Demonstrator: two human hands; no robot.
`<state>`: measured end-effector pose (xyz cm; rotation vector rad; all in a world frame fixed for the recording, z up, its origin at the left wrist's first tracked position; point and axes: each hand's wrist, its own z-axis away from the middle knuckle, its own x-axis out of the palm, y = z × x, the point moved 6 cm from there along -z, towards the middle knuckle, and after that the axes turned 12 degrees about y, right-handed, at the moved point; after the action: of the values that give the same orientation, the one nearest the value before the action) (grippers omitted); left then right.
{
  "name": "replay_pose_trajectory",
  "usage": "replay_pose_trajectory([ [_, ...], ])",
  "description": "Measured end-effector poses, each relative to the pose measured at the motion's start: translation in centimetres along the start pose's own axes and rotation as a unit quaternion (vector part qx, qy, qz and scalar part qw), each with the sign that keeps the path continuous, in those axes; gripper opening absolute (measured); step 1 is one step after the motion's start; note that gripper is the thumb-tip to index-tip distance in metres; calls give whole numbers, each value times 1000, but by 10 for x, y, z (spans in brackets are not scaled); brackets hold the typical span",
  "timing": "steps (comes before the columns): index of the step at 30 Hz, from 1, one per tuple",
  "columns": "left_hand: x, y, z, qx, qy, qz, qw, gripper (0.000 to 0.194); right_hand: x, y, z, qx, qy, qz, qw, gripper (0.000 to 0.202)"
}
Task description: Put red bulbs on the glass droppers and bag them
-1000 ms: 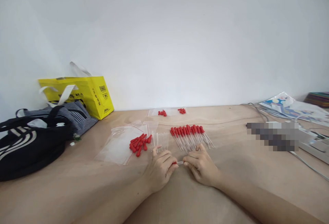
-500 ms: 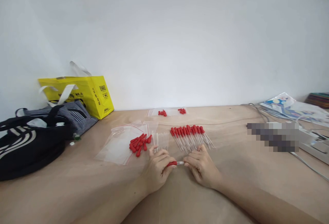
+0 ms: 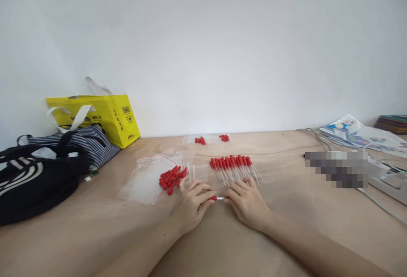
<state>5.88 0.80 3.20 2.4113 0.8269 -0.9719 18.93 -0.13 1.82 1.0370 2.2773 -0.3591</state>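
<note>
Between my hands, low over the near table, is a dropper pipette with a red rubber bulb (image 3: 213, 198) and a clear glass tube (image 3: 220, 198). My left hand (image 3: 193, 202) is closed on the bulb, pinching it with thumb and fingers and covering most of it. My right hand (image 3: 245, 200) pinches the tube, whose far end is hidden by the fingers. Just beyond my left hand lie a row of bare glass tubes (image 3: 199, 173) and a pile of loose red bulbs (image 3: 171, 177). Behind my right hand, several droppers with red bulbs (image 3: 231, 164) lie side by side.
Clear zip bags (image 3: 140, 183) lie at the left. Another bag with red bulbs (image 3: 210, 139) rests by the wall. A black bag (image 3: 38, 188), a striped bag (image 3: 98, 141) and a yellow bag (image 3: 117, 120) crowd the left. At right are a power strip (image 3: 388, 186), cables and papers (image 3: 359, 135).
My left fingers have moved along the bulb toward the tube, so less red shows. My right fingers have shifted slightly left, and the gap between the hands is smaller.
</note>
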Motion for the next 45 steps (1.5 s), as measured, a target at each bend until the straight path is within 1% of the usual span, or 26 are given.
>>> replay_pose_trajectory([
  [2,1,-5,2,5,-9,-32,999,24,2,2,0,-1,-6,27,1000,19],
  [4,1,-15,5,-9,-7,-68,998,32,4,9,-2,28,-8,45,999,19],
  [5,0,-22,7,-19,-1,-87,996,36,6,16,-3,57,-11,52,997,19],
  [7,-4,-33,11,-40,9,-125,991,41,10,32,-7,139,-19,70,988,20],
  [9,-9,-44,14,-60,15,-161,985,42,17,49,-12,225,-36,96,969,20],
  [11,-14,-52,17,-87,17,-193,977,43,24,63,-17,292,-53,126,947,19],
  [13,-20,-61,18,-122,15,-223,967,44,30,72,-22,332,-65,150,929,19],
  [15,-25,-69,20,-158,12,-249,956,45,34,77,-25,354,-68,169,917,20],
  [18,-30,-80,20,-192,6,-278,941,43,38,81,-26,372,-74,181,907,21],
  [21,-34,-89,21,-214,1,-292,932,37,38,86,-22,388,-83,185,899,22],
  [27,-42,-98,19,-236,-22,-263,935,25,38,90,-20,384,-95,183,900,21],
  [29,-42,-99,19,-238,-29,-250,938,23,37,87,-21,374,-87,187,904,21],
  [31,-42,-99,18,-235,-29,-243,941,21,35,80,-26,351,-71,185,915,20],
  [33,-41,-99,16,-227,-17,-243,943,20,35,67,-33,317,-60,173,931,20],
  [35,-40,-99,13,-214,2,-253,944,22,39,52,-41,286,-71,151,944,21],
  [37,-39,-101,11,-202,19,-267,942,23,47,36,-48,271,-102,130,948,24],
  [39,-37,-103,9,-195,32,-276,941,21,57,25,-54,277,-142,123,942,25],
  [41,-36,-103,7,-185,47,-278,941,18,66,19,-60,292,-172,127,932,26],
  [45,-36,-98,2,-162,81,-271,945,16,79,18,-68,314,-205,134,917,26],
])
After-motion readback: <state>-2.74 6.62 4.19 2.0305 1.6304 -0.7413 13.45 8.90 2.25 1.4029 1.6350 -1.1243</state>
